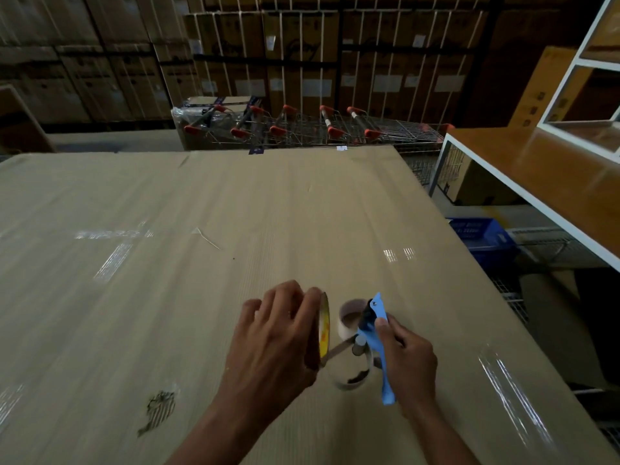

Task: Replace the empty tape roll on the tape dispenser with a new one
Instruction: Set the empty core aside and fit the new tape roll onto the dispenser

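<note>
Cardboard covers the whole bench (167,229) in front of me, flat and pale brown, with strips of clear tape shining on it and a torn patch (157,411) near its front left. My left hand (278,333) is closed around a roll of tape (322,328), holding it upright on edge so I see only its thin yellowish rim; the fingers wrap over the top and the thumb sits below. A strip of tape (339,349) runs from the bottom of that roll across to the blue tape dispenser (375,333). My right hand (407,360) is shut on the dispenser's handle, thumb pressed along the blue plate, with the handle's end sticking out below the hand toward me. Just beyond the dispenser's head, a pale empty core (350,318) stands on the bench, between the two hands. A loose curl of used tape (352,380) lies on the cardboard under the dispenser. Behind the bench I see a row of wire trolleys (302,129) with orange handles, and stacked boxes (302,62) behind them. A white-framed shelf (536,182) stands to the right.
</note>
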